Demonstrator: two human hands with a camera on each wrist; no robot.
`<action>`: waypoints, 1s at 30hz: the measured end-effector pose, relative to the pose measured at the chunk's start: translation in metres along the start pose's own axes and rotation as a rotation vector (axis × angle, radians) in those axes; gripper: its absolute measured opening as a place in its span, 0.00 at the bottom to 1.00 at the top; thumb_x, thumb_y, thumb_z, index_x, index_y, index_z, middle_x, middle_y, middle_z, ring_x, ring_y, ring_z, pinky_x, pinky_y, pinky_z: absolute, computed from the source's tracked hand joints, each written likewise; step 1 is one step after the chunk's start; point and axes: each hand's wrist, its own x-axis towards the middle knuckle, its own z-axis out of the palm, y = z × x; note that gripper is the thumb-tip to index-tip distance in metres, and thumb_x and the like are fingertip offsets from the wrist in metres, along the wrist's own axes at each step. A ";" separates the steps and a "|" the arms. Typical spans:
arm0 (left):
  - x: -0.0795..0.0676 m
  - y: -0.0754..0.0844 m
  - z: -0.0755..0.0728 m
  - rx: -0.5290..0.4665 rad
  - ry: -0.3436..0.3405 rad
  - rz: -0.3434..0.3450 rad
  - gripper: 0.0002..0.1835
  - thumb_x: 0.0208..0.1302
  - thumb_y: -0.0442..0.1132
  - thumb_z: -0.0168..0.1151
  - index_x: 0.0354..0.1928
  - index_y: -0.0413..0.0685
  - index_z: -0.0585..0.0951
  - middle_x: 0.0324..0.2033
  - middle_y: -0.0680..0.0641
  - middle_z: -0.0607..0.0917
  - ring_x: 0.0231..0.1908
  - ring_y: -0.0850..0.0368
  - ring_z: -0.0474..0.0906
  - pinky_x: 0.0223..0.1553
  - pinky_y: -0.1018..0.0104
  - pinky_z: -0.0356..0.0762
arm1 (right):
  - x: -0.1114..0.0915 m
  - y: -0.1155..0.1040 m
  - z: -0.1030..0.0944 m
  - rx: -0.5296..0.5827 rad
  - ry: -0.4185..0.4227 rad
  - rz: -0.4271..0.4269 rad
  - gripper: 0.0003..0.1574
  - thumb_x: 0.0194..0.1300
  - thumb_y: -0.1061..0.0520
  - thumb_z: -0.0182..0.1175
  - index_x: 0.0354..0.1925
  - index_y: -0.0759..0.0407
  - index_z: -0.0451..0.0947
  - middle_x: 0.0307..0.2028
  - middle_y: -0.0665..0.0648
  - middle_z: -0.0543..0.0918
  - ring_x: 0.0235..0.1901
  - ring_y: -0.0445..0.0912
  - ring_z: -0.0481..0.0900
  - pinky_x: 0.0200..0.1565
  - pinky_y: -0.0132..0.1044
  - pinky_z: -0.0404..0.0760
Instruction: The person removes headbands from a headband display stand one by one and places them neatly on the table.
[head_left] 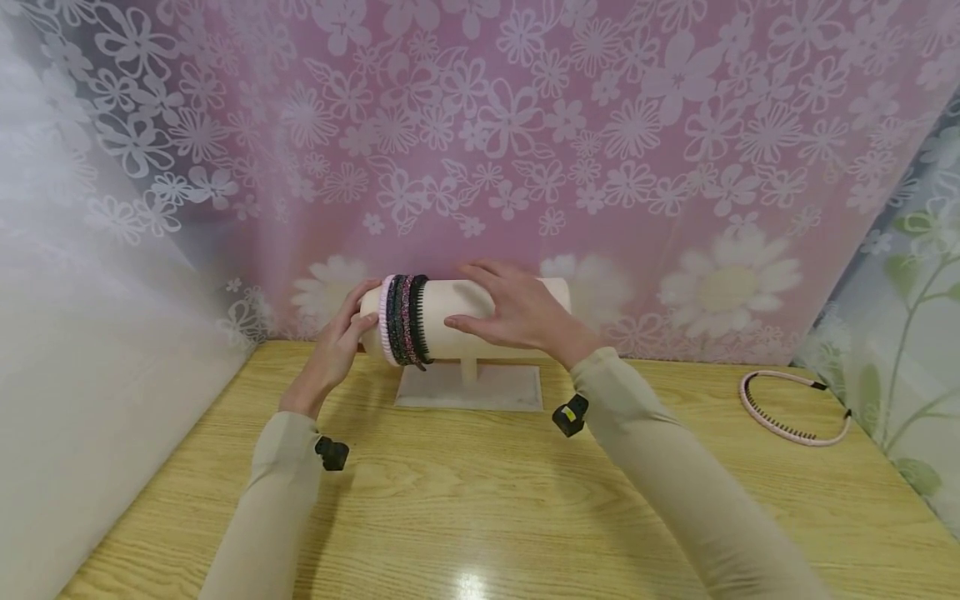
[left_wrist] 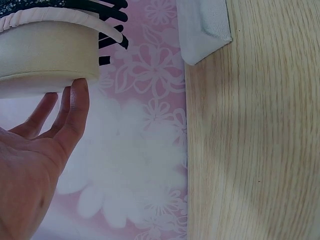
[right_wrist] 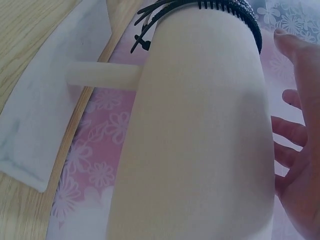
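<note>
A cream roll-shaped headband stand carries several headbands near its left end. They are a pale pink one, dark glittery ones and a black toothed one on the right side of the group. My left hand holds the roll's left end, thumb in front and fingers behind; the left wrist view shows fingertips at its rim. My right hand is over the roll's bare right part, thumb spread from the fingers. In the right wrist view its fingers lie alongside the roll.
The stand's flat pale base rests near the back edge of the wood-grain table. A pink headband with dark teeth lies at the right of the table. Behind hangs a pink flowered curtain.
</note>
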 end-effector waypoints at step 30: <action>0.001 -0.001 0.001 -0.007 0.000 -0.004 0.26 0.81 0.56 0.43 0.77 0.81 0.58 0.72 0.40 0.70 0.56 0.38 0.78 0.47 0.44 0.82 | 0.034 -0.020 0.015 -0.060 -0.131 0.095 0.54 0.64 0.19 0.55 0.78 0.43 0.61 0.74 0.55 0.70 0.72 0.57 0.70 0.68 0.63 0.68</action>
